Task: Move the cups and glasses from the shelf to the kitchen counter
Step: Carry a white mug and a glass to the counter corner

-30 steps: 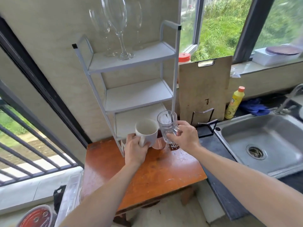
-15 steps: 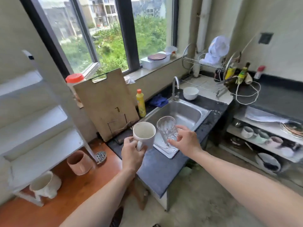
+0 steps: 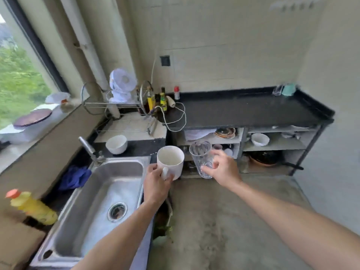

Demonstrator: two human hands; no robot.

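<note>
Left hand [image 3: 155, 184] grips mug [image 3: 170, 161] by handle, right hand [image 3: 222, 168] clasps glass [image 3: 201, 158], rims up; counter [image 3: 253, 112] lies ahead beyond both, right hand nearer its bare stretch.

No text, label, brand or number here is legible.

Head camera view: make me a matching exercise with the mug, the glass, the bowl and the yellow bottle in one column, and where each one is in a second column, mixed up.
Things:
1. mug
2. glass
3. bowl
4. yellow bottle

Places:
A. held in the right hand
B. on the counter behind the sink
C. held in the left hand
D. left of the sink, at the picture's lower left

Pairs: 1-C, 2-A, 3-B, 4-D
</note>
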